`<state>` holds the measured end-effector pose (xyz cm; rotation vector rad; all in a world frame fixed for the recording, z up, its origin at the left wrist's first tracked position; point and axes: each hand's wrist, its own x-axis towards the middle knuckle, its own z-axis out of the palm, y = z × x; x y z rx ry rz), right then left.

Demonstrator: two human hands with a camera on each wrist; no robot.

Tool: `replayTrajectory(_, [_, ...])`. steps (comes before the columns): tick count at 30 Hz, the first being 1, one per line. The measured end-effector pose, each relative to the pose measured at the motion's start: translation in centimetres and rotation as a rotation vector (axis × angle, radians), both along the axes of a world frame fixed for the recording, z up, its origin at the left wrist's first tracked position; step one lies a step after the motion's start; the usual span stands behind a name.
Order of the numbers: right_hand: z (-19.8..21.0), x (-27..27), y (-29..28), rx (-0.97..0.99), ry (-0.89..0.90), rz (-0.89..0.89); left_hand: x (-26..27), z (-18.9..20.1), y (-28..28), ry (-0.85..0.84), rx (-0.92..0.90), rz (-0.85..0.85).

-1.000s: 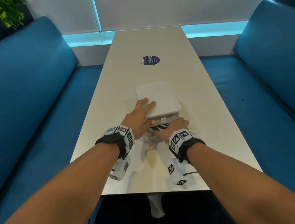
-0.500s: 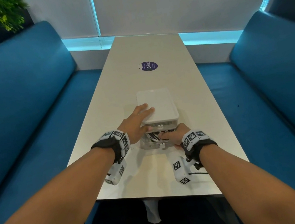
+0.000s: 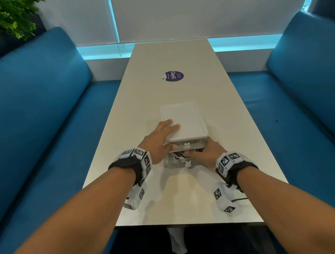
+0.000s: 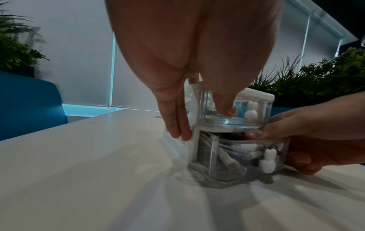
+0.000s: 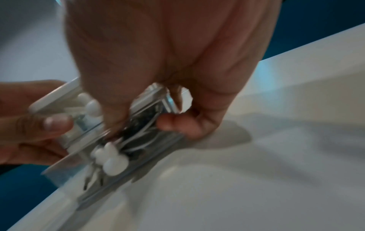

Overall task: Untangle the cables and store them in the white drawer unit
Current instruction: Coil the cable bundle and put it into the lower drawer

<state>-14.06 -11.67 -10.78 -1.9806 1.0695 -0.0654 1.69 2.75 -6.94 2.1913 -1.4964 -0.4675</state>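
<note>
Round dark purple sticker (image 3: 173, 76) lying on the long white worktop (image 3: 171, 54), showing white lettering reading "ClayG", smaller lines beside it too small to read, black-and-white square code markers on the wristbands (image 3: 228, 159) carrying no readable text

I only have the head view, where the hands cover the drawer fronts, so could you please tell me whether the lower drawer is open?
Observer: Yes; the left wrist view shows the lower drawer jutting past the white frame, white cable plugs inside.
Operator: How does the right hand hold it?
Observer: The right hand grips its right end, thumb on the top rim.
Operator: And the left hand?
Observer: The left hand has its thumb pressed on the upper drawer's front.
</note>
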Motion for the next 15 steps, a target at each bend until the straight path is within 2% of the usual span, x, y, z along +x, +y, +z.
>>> replayTrajectory(3, [1.0,-1.4,-0.6,0.206,-0.080,0.118,0.0,0.2,-0.1,-0.012,0.010,-0.008])
replayTrajectory(5, [1.2,-2.3,-1.3,0.257,-0.094,0.175,0.0,0.1,0.1,-0.035,0.035,-0.027])
replayTrajectory(9, [1.0,-2.6,-1.6,-0.075,0.063,0.286,-0.3,-0.1,0.7,-0.054,0.056,-0.061])
replayTrajectory(15, [0.9,-2.6,-1.9,-0.221,0.073,0.276,-0.5,-0.1,0.6,-0.091,0.054,-0.063])
